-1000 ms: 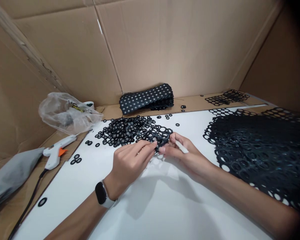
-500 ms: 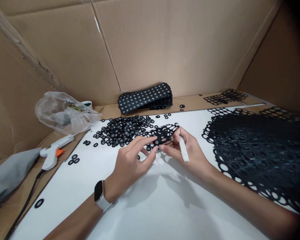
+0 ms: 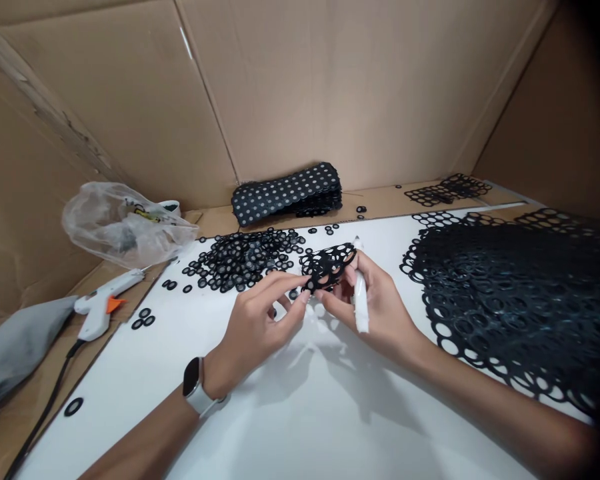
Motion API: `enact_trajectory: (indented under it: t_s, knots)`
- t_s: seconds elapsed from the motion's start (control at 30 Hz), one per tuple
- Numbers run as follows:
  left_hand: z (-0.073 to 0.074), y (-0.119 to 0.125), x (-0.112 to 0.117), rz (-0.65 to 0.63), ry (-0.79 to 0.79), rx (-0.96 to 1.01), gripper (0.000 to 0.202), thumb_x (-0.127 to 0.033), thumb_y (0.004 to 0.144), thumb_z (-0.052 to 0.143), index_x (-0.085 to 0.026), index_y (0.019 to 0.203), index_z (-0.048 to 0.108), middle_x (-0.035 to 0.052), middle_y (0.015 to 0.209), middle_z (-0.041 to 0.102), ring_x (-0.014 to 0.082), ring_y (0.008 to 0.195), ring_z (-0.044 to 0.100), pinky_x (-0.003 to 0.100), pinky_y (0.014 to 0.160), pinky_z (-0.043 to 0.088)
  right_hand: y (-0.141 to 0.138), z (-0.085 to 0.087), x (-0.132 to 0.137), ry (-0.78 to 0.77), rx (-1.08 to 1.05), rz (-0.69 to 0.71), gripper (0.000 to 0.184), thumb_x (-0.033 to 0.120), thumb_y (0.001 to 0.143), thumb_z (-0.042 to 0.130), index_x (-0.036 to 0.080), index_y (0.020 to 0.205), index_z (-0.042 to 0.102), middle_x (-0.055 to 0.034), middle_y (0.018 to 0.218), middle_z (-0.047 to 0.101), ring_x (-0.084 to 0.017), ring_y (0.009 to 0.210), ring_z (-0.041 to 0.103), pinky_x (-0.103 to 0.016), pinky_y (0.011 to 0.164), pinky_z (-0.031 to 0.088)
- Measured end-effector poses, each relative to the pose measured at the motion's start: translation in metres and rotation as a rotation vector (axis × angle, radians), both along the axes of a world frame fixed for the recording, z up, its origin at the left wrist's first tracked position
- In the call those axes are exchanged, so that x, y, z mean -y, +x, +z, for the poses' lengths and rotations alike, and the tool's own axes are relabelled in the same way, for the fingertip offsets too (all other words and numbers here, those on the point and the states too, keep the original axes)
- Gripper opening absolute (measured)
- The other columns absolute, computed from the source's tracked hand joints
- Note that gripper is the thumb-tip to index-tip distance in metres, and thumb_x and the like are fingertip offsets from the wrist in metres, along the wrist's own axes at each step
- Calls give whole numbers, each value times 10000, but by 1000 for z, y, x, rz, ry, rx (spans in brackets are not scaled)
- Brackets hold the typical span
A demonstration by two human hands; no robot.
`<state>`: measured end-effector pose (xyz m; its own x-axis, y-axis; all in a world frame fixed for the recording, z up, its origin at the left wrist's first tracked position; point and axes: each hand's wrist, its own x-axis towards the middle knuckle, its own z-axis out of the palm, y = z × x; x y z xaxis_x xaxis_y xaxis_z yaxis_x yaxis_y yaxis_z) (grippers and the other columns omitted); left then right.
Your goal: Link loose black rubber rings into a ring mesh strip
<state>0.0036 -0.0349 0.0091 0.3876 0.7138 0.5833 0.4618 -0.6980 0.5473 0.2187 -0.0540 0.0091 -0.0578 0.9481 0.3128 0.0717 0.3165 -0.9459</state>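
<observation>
Between both hands, above the white board (image 3: pixel 205 427), is a small black lattice piece of joined rings (image 3: pixel 330 263). My left hand (image 3: pixel 265 317), with a watch on its wrist, pinches the near left corner of the lattice between thumb and fingers. My right hand (image 3: pixel 375 293) grips the right side of the same piece with its thumb and fingertips. A white stick-like tool (image 3: pixel 361 303) is also tucked in the right hand, its lower end jutting out below the fingers. What its upper tip looks like is hard to make out. Loose black rings (image 3: pixel 240 260) are heaped just beyond the left hand.
A large pile of black ring mesh (image 3: pixel 510 307) covers the right side. At the back lies a folded dotted black stack (image 3: pixel 287 193). On the left are a white glue gun (image 3: pixel 100 310) with its cord, a clear plastic bag (image 3: pixel 115 223) and a grey cloth-like item (image 3: pixel 25 347).
The lattice piece has been tilted between the fingers, and the white tool in my right hand stands more upright. The whole view has shifted slightly.
</observation>
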Motion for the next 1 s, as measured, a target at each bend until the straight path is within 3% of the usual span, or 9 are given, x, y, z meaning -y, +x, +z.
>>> enact_trajectory:
  t_s: [0.23, 0.37, 0.43, 0.53, 0.63, 0.73, 0.83, 0.9, 1.0]
  knots:
    - [-2, -3, -3, -33, -42, -24, 204, -269, 1049, 718, -244, 1244, 772, 31, 1129, 771, 93, 753, 676, 224, 569, 492, 1, -5, 0, 4, 51, 11, 411, 270, 937, 793, 256, 896, 384, 44, 773, 572, -147, 673, 538, -283, 613, 403]
    - [-2, -2, -2, -34, -12, -94, 171, -258, 1094, 623, -220, 1211, 741, 46, 1132, 764, 130, 862, 702, 245, 623, 489, -2, -5, 2, -11, -13, 53, 410, 256, 955, 781, 261, 899, 375, 51, 754, 574, -152, 682, 579, -274, 617, 430]
    - [0, 1, 1, -23, -32, -118, 188, -256, 1117, 546, -200, 1098, 724, 48, 1054, 750, 146, 857, 686, 268, 667, 485, -4, -5, 3, -6, -34, 70, 411, 242, 952, 785, 261, 902, 377, 39, 785, 611, -164, 734, 618, -276, 646, 455]
    - [2, 8, 4, 26, -186, -62, 379, -311, 1143, 467, -199, 816, 623, 15, 796, 672, 150, 742, 629, 292, 703, 469, -6, -4, 5, -1, -48, 82, 413, 230, 937, 795, 260, 906, 384, 8, 878, 683, -155, 736, 611, -275, 647, 462]
    - [3, 9, -5, 111, -415, 137, 411, -418, 1148, 458, -216, 823, 609, -21, 633, 616, 149, 617, 608, 280, 650, 473, -6, -1, 5, -13, -80, 70, 420, 220, 916, 798, 260, 893, 380, 17, 850, 669, -134, 667, 553, -261, 599, 435]
    - [2, -6, -26, 296, -460, 380, 353, -462, 1131, 465, -211, 961, 646, 3, 799, 729, 112, 484, 559, 263, 516, 449, -5, 3, 5, -41, -108, 34, 427, 184, 887, 792, 262, 879, 372, 78, 690, 543, -114, 591, 452, -245, 564, 386]
    - [3, -32, -48, 445, -366, 308, 353, -446, 1119, 486, -189, 1033, 713, 60, 991, 797, 109, 533, 611, 256, 529, 482, -4, 5, 3, -62, -148, 5, 427, 154, 865, 791, 263, 892, 379, 108, 627, 464, -108, 575, 413, -244, 584, 392]
    - [4, -44, -53, 467, -328, 206, 290, -387, 1060, 613, -207, 1251, 736, 72, 1206, 800, 105, 555, 644, 270, 575, 526, -3, 5, 1, -66, -176, 1, 435, 177, 872, 809, 261, 899, 383, 98, 652, 501, -112, 594, 458, -245, 596, 405]
    - [6, -41, -45, 385, -269, 73, 481, -344, 983, 745, -269, 1454, 679, 78, 1458, 705, 96, 593, 662, 280, 600, 557, -2, 3, -4, -68, -207, 22, 439, 253, 913, 828, 254, 898, 389, 65, 733, 574, -119, 645, 546, -240, 600, 414]
